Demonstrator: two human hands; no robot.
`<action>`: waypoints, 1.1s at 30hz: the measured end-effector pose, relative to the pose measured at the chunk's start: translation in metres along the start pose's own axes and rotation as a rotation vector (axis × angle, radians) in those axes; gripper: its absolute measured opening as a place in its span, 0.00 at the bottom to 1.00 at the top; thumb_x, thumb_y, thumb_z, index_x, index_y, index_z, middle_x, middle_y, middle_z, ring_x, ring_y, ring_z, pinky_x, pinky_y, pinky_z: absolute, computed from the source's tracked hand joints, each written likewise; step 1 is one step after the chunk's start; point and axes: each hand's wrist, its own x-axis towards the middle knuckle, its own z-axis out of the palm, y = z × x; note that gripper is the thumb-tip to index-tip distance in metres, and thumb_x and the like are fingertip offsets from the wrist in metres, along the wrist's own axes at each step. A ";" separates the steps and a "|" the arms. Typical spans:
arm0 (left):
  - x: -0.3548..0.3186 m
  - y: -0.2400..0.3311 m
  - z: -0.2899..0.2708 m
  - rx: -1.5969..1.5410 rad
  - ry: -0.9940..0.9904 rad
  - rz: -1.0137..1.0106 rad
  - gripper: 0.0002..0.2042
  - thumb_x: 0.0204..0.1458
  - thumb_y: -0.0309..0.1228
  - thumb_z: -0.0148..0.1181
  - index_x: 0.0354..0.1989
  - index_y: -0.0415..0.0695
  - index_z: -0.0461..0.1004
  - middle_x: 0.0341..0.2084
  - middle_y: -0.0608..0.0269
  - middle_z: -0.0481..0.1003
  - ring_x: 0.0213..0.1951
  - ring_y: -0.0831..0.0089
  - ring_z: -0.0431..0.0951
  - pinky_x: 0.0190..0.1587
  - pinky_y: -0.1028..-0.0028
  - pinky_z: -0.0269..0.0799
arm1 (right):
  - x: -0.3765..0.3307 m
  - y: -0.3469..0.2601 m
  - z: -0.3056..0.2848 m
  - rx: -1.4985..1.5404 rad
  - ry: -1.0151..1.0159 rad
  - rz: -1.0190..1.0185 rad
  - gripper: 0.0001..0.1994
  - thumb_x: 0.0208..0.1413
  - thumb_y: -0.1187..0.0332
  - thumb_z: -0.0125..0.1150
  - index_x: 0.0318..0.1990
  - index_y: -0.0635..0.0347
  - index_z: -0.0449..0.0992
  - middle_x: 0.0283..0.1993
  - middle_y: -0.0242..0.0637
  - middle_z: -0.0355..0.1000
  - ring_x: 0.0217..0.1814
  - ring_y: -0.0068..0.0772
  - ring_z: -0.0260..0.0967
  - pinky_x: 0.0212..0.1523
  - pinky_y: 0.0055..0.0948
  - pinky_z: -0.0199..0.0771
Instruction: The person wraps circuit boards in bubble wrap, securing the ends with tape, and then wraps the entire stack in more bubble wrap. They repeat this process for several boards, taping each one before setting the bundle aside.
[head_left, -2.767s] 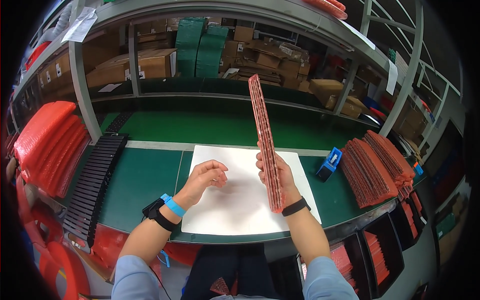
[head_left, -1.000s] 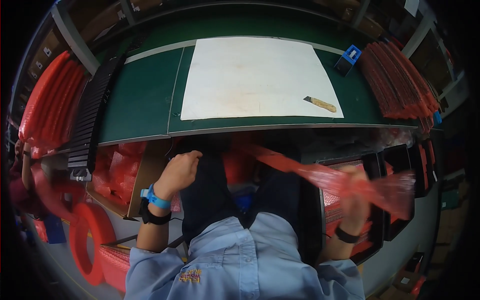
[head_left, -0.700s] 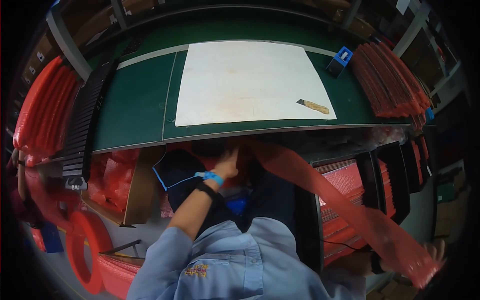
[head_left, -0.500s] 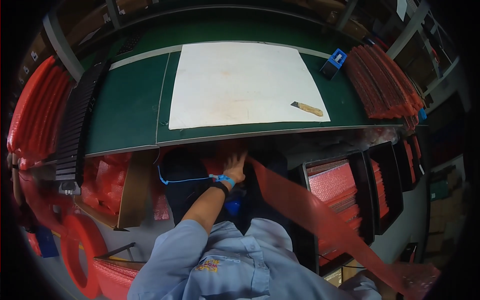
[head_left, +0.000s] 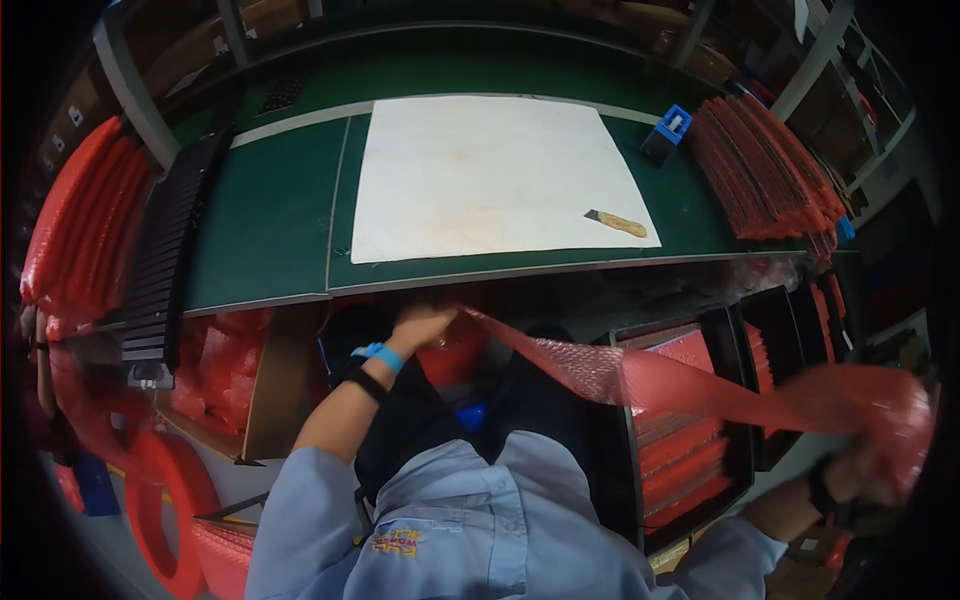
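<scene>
Red packs (head_left: 682, 470) are held in the black bin (head_left: 740, 455) at four o'clock; red wrap (head_left: 220, 372) is held in the cardboard box (head_left: 282, 382) at eight. The red strip (head_left: 685, 387) is stretched between the grips: it is pinched, where it narrows, by the left hand (head_left: 422, 327) and, towards four o'clock, clutched in a bunch by the blurred right hand (head_left: 868, 475).

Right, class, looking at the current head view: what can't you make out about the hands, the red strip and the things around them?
All in the head view:
Right hand: finger positions, lost to blur beside the red strip.
Left hand: fingertips, dim and blurred by the strip's narrow end.
Nearest black bin: part of its contents, covered by the strip.
Co-worker's arm: the person beyond it, lost in darkness at the left rim.
</scene>
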 end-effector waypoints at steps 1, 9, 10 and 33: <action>-0.017 -0.004 -0.015 -0.227 -0.067 0.021 0.14 0.54 0.34 0.55 0.44 0.40 0.77 0.33 0.48 0.80 0.34 0.58 0.82 0.39 0.62 0.79 | -0.006 0.035 -0.010 0.026 0.014 0.079 0.15 0.55 0.56 0.63 0.25 0.57 0.74 0.32 0.39 0.68 0.33 0.38 0.71 0.57 0.66 0.63; -0.147 0.045 -0.028 -0.961 0.172 0.317 0.33 0.50 0.20 0.57 0.67 0.42 0.56 0.53 0.55 0.71 0.53 0.69 0.72 0.52 0.71 0.72 | -0.099 0.262 0.000 -0.818 -0.201 0.971 0.07 0.55 0.69 0.62 0.39 0.61 0.78 0.39 0.46 0.73 0.39 0.46 0.73 0.51 0.46 0.72; -0.154 0.053 -0.028 -0.898 0.217 0.346 0.35 0.50 0.18 0.58 0.69 0.42 0.53 0.54 0.55 0.70 0.56 0.70 0.70 0.55 0.72 0.70 | -0.110 0.270 0.010 -0.789 -0.185 1.064 0.10 0.57 0.69 0.61 0.45 0.60 0.77 0.43 0.46 0.73 0.44 0.43 0.73 0.52 0.42 0.72; -0.289 0.036 -0.113 -0.910 0.194 0.443 0.44 0.44 0.14 0.65 0.71 0.38 0.49 0.58 0.49 0.69 0.55 0.63 0.75 0.56 0.69 0.71 | -0.168 0.315 0.016 0.851 1.346 0.673 0.20 0.63 0.51 0.56 0.53 0.56 0.73 0.53 0.36 0.73 0.58 0.38 0.69 0.58 0.44 0.69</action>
